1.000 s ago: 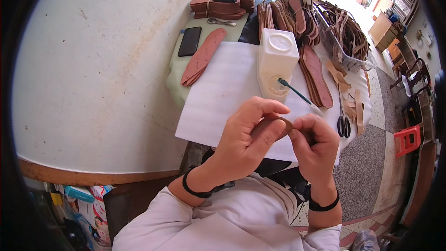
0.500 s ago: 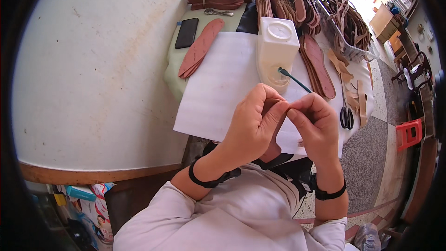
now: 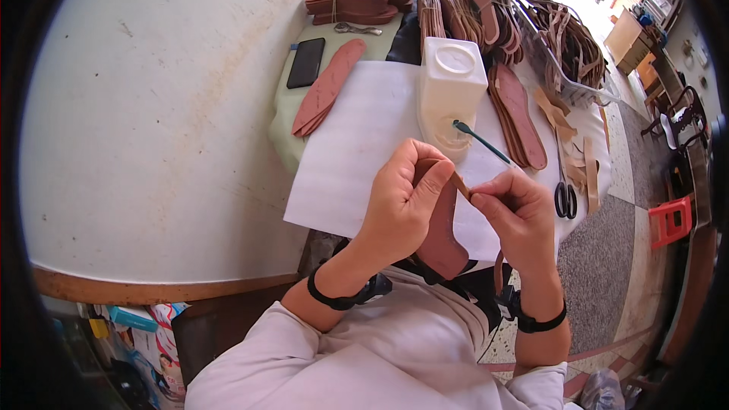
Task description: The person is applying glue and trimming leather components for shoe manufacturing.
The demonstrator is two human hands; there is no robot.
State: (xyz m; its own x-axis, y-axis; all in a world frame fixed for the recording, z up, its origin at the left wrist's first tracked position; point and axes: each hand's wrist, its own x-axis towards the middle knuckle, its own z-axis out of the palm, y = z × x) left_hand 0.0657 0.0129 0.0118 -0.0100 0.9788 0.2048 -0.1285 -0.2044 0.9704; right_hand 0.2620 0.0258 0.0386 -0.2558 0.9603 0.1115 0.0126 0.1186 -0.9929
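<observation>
My left hand (image 3: 406, 196) pinches the upper end of a reddish-brown shoe insole (image 3: 443, 239), which hangs down toward my lap. Between thumb and fingers, my right hand (image 3: 516, 216) grips a narrow brown leather strip (image 3: 461, 184). One end of the strip meets the insole's edge by my left thumb; a tail hangs below my right hand. Just beyond my hands stands a white plastic container (image 3: 454, 80) with a cut-out opening low on its front. A dark green brush handle (image 3: 486, 144) sticks out of that opening.
White sheet (image 3: 342, 175) covers the table. Insoles (image 3: 326, 91) and a black phone (image 3: 306, 63) lie left; more insoles (image 3: 520, 118), leather scraps (image 3: 581, 163) and black scissors (image 3: 565, 199) lie right. A plastic basket (image 3: 581, 91) of strips stands far right. The wall (image 3: 167, 121) borders the left.
My hands have moved apart, the right one drawing the strip away to the right. More of the insole and the strip now shows between them. The view has shifted slightly.
</observation>
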